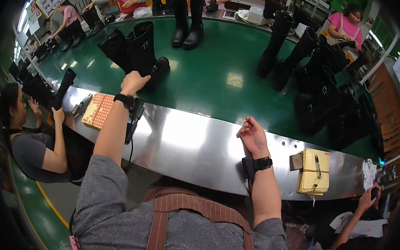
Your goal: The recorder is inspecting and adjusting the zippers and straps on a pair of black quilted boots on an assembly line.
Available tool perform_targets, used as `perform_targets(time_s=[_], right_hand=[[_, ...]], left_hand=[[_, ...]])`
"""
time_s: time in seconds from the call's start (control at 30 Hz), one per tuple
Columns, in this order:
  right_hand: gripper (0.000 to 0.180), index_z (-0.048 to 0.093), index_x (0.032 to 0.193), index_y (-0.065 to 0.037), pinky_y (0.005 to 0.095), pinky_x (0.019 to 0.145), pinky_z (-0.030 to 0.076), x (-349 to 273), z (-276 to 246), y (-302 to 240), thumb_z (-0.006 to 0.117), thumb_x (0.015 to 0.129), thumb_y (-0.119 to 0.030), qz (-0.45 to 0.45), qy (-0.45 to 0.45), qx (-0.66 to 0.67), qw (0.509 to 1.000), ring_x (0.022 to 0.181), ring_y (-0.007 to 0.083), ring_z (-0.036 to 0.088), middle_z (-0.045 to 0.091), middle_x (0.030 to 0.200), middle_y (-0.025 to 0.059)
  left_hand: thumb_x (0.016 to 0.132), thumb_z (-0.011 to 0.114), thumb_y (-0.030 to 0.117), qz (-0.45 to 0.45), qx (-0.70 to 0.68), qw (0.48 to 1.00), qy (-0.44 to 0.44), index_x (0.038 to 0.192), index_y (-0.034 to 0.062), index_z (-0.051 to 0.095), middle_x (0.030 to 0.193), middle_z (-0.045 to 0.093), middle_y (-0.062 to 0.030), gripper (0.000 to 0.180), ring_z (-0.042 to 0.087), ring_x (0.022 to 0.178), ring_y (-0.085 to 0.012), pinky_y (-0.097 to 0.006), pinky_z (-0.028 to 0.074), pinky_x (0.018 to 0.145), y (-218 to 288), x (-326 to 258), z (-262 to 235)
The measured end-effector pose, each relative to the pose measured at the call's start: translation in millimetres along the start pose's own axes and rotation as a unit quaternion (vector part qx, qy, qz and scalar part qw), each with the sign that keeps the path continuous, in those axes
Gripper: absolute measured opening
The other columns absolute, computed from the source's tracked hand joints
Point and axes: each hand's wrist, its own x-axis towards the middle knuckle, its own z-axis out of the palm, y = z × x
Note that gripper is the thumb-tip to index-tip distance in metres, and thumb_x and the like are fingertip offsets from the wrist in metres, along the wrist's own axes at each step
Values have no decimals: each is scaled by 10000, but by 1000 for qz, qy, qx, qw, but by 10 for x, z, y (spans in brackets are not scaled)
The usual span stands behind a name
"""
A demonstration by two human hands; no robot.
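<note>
A pair of tall black boots (143,43) with buckled straps stands at the near left of the green work surface. My left hand (134,83) is closed at the lower part of the pair, partly hiding it; its fingertips do not show. Above the metal front edge, my right hand (254,138) hangs palm up with loosely bent fingers, holding nothing. Both wrists wear black bands with small devices. A yellow stack of cards (315,172), bound with string and with a pair of thread snips (317,165) on top, lies right of my right hand.
Many black boots (323,93) crowd the right of the green table (212,75). Another pair (188,21) stands at the far side. Orange-patterned sheets (99,110) lie on the metal edge (185,142). Co-workers sit close on both sides; others work across the table.
</note>
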Motion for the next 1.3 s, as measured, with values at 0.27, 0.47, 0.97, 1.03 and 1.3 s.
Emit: perform_targets(time_s=[0.27,0.47,0.97,1.03,1.3], right_hand=[[178,623,962,-48,289,685,463,-17,-25,9,543,1011,-200,-10,-5,-14,1000,674,111,510,562,755,4],[191,605,952,-60,264,656,472,13,-2,5,512,1026,-209,8,-4,-14,1000,633,103,535,566,744,0],[180,617,980,-83,270,709,471,14,-19,-2,525,1019,-233,29,-22,-31,999,679,84,503,537,788,-29],[174,617,978,-86,276,728,478,19,-24,-4,528,1019,-230,33,-7,-34,999,680,79,504,540,792,-30],[169,617,994,-64,286,720,471,-6,-69,18,532,1012,-208,-6,-15,-9,1000,680,75,506,562,792,-18]], left_hand=[[819,768,267,414,-171,894,-21,1410,109,477,1100,672,-142,677,660,1001,-315,-392,528,868,1165,-2183,368],[861,747,270,300,-338,873,185,1560,102,17,1072,670,-184,1025,687,867,-236,-347,552,733,1503,-1515,-594],[953,638,317,143,-360,740,-549,1111,-8,627,896,687,-104,362,687,690,-166,-252,539,584,1466,-1868,1144],[968,609,272,97,-410,716,-556,1083,-35,594,851,665,-149,328,692,649,-221,-290,580,563,1431,-1794,1197],[939,648,223,139,-458,766,-429,1289,-25,492,1059,659,-207,456,703,835,-276,-327,585,699,1404,-1961,973]])
